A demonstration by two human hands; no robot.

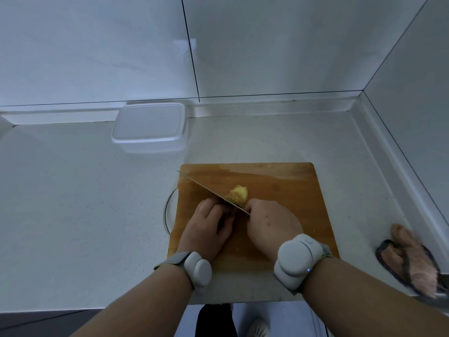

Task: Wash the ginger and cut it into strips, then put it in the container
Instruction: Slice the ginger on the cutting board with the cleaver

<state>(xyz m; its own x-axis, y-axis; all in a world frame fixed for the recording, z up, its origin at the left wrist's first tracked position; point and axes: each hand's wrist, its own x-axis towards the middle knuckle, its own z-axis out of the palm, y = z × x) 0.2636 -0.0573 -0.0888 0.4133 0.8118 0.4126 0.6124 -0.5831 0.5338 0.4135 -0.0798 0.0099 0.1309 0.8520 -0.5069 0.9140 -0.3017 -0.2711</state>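
Note:
A wooden cutting board (279,186) lies on the pale counter. On it sits a small heap of yellow cut ginger (239,194), just right of the knife blade (206,188). The blade runs from the board's far left corner down to my right hand (269,224), which is closed on the handle. My left hand (209,227) is on the near side of the blade, its fingers curled over a darker piece of ginger (228,215) that is mostly hidden. The clear plastic container (149,127) stands at the back left by the wall, with its lid on.
A curved glass rim (167,210) sticks out from under the board's left edge. A pink and grey cloth (410,261) lies at the right near the counter's front edge. Tiled walls meet in a corner at the back right. Both wrists wear grey bands.

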